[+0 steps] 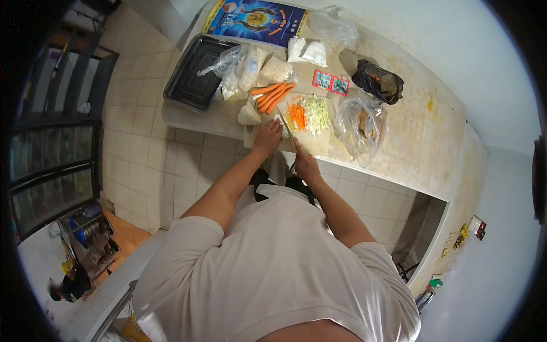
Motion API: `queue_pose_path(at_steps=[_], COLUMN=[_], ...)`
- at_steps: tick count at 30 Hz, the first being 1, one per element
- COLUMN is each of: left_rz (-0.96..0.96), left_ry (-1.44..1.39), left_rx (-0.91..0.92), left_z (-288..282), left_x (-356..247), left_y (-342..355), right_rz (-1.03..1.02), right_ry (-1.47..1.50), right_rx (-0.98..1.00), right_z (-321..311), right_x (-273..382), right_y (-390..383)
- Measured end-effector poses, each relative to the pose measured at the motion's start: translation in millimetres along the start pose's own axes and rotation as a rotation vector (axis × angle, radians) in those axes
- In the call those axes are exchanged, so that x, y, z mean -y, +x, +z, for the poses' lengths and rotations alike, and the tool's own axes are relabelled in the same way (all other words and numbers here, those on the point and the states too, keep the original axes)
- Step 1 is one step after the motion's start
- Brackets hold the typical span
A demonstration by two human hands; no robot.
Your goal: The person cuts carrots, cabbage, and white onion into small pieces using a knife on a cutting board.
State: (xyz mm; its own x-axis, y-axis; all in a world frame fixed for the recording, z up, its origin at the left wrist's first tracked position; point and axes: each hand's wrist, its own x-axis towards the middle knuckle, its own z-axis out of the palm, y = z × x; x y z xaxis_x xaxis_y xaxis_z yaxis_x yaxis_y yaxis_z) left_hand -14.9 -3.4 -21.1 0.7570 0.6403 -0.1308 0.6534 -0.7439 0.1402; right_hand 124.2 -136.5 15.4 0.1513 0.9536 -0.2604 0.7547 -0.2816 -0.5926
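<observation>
The cream desk (421, 137) carries a blue lettered sheet (256, 21) and red-edged printed packets (322, 80). Beside shredded carrot (297, 115) on the cutting board (316, 143), the right hand (306, 165) grips a knife (286, 126); the left hand (268, 137) steadies perhaps cabbage (278, 118).

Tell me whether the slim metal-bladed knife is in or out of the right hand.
In: the bare right hand grips the knife, which slants over the pale, flat cutting board.

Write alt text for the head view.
A person's right hand holds a knife at a cutting board, left hand close by. Whole carrots, orange strips and pale shredded vegetable lie beyond, a black tray to the left.
</observation>
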Motion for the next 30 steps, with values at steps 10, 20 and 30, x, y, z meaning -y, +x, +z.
queue_pose_path(at_steps=[10,20,30], left_rz=[-0.063,0.015,-0.014], left_ry=[0.066,-0.003,-0.078], left_rx=[0.171,0.014,0.106], left_z=[-3,-4,-9], left_x=[-7,2,3], left_y=[4,-5,-1], right_rz=[0.077,0.027,0.046], right_ry=[-0.011,-0.067,-0.005], right_rx=[0.088,0.023,0.027], right_z=[-15,-17,-19], right_x=[-7,-1,8], right_y=[-34,-13,-18])
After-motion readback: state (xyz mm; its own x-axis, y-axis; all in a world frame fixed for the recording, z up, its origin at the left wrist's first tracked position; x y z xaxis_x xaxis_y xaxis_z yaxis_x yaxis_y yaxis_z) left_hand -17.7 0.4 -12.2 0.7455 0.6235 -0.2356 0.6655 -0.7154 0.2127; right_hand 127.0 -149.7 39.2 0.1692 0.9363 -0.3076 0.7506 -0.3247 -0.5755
